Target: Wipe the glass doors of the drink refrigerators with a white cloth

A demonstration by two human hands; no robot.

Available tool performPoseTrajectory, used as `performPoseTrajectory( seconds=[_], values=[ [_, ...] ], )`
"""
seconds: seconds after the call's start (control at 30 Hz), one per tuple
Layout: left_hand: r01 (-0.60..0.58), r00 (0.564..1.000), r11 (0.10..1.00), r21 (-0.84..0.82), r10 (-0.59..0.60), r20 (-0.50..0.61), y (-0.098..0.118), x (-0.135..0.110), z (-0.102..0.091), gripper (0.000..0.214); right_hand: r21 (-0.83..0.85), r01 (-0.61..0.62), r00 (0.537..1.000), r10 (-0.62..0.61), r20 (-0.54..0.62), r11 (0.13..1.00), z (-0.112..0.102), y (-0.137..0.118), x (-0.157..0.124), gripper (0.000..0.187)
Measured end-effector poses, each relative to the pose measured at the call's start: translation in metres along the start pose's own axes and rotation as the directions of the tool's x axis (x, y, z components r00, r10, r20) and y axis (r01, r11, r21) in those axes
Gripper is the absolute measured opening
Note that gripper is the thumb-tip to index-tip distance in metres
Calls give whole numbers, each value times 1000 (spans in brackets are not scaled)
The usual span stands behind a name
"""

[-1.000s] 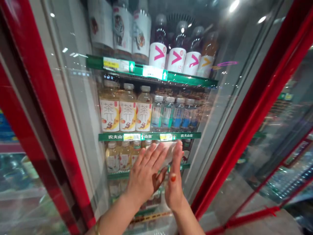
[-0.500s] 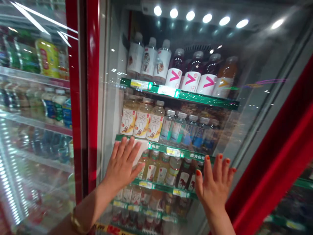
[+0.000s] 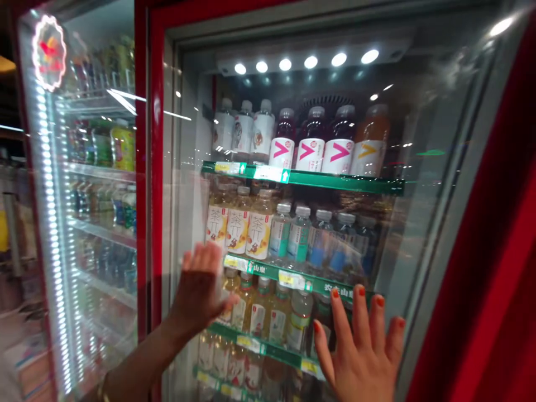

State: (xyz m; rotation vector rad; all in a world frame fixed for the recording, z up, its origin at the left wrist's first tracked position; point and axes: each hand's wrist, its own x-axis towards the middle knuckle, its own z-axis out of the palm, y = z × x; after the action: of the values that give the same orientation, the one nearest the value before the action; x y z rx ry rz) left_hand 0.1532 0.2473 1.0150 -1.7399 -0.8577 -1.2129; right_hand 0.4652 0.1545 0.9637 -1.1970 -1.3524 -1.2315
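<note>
My left hand (image 3: 196,296) is raised flat at the glass door (image 3: 427,223), fingers stretched out and a little blurred. A pale white patch (image 3: 219,285) shows beside its thumb, like a thin sheet or cloth under the palm; I cannot make it out fully. On the right, my right hand (image 3: 362,349) faces the same glass with its fingers spread and nothing in them. Whether its palm touches the pane is unclear. Behind the glass, tea bottles (image 3: 237,229) stand nearest my left fingertips, and a green shelf edge (image 3: 276,273) runs between the hands.
Red door frames (image 3: 157,167) border the lit fridge. Bottles with a pink V label (image 3: 310,151) fill part of the top shelf, below a row of round lamps (image 3: 310,62). A second drinks fridge (image 3: 100,223) stands to the left, edged by a bright light strip (image 3: 52,223).
The view has shifted, bringing more of the left fridge into sight. My left hand is slightly further left and now in shadow, and less of the white patch shows. My right hand appears larger.
</note>
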Motion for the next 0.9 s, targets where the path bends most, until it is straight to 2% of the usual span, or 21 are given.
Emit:
performPoseTrajectory(
  seconds=[0.07, 0.1, 0.13, 0.2, 0.23, 0.27, 0.3, 0.33, 0.37, 0.43, 0.47, 0.5, 0.53, 0.57, 0.6, 0.67, 0.7, 0.73, 0.8, 0.87, 0.9],
  values=[
    [193, 981, 981, 10, -193, -27, -21, 30, -6, 90, -2, 0, 1000, 0, -21, 1000, 1, -1, 2, 75],
    [217, 976, 976, 11, -216, -37, -22, 44, -7, 91, -6, -1, 1000, 1, -31, 1000, 0, -2, 3, 75],
    [189, 981, 982, 12, -189, -36, -16, 53, -7, 94, -9, -3, 999, 3, -39, 1000, 0, -2, 4, 75],
    [-11, 1000, 1000, 11, 11, -14, 8, 53, -2, 109, -8, -4, 999, 3, -44, 1000, -1, -3, 7, 74],
    [-154, 988, 988, 5, 154, -3, 20, 43, -1, 115, -6, 0, 999, -1, -45, 1000, -2, -3, 7, 73],
    [-299, 954, 954, -3, 299, 3, 27, 30, 0, 117, -3, 3, 999, -4, -46, 1000, -3, -3, 8, 73],
    [-388, 922, 922, -10, 388, 9, 27, 17, -2, 115, -1, 5, 999, -5, -45, 1000, -3, -3, 9, 72],
    [-404, 915, 915, -10, 404, 18, 19, 9, -5, 111, 0, 8, 999, -8, -42, 1000, -4, -3, 9, 72],
    [-345, 938, 939, -4, 345, 26, 5, 6, -9, 106, 0, 11, 999, -11, -37, 1000, -3, -3, 9, 72],
    [-53, 998, 998, 19, 52, 37, -29, 23, -18, 96, -9, 13, 1000, -13, -28, 1000, -3, -4, 9, 73],
    [68, 997, 997, 21, -68, 31, -41, 39, -20, 92, -17, 12, 1000, -12, -26, 1000, -3, -5, 10, 75],
    [127, 991, 992, 17, -127, 30, -45, 55, -20, 90, -27, 10, 1000, -11, -26, 1000, -3, -5, 10, 77],
    [142, 989, 990, 9, -142, 28, -39, 66, -16, 94, -34, 13, 1000, -14, -26, 999, -3, -4, 9, 79],
    [132, 991, 991, 3, -132, 25, -25, 70, -10, 102, -36, 19, 999, -20, -26, 999, -4, -3, 9, 80],
    [68, 997, 998, -8, -67, 49, -4, 64, -4, 110, -29, 29, 999, -29, -22, 999, -6, -1, 8, 81],
    [-172, 982, 983, -56, 176, 65, 41, 26, 6, 112, 6, 55, 998, -55, 9, 998, -11, 4, 5, 82],
    [-293, 950, 954, -63, 298, 90, 56, 0, 7, 106, 20, 58, 998, -59, 34, 998, -13, 7, 3, 82],
    [-325, 940, 943, -77, 331, 87, 62, -24, 5, 103, 27, 50, 997, -51, 59, 998, -16, 10, 0, 83],
    [-279, 955, 956, -92, 286, 77, 46, -51, -3, 99, 15, 22, 995, -23, 95, 1000, -18, 14, -5, 84],
    [-103, 990, 991, -85, 110, 90, 10, -36, -9, 96, -28, 9, 997, -7, 79, 1000, -16, 16, -9, 86],
    [66, 992, 995, -75, -57, 110, -5, -16, -10, 93, -55, 11, 998, -7, 61, 998, -14, 16, -10, 87]
  ],
)
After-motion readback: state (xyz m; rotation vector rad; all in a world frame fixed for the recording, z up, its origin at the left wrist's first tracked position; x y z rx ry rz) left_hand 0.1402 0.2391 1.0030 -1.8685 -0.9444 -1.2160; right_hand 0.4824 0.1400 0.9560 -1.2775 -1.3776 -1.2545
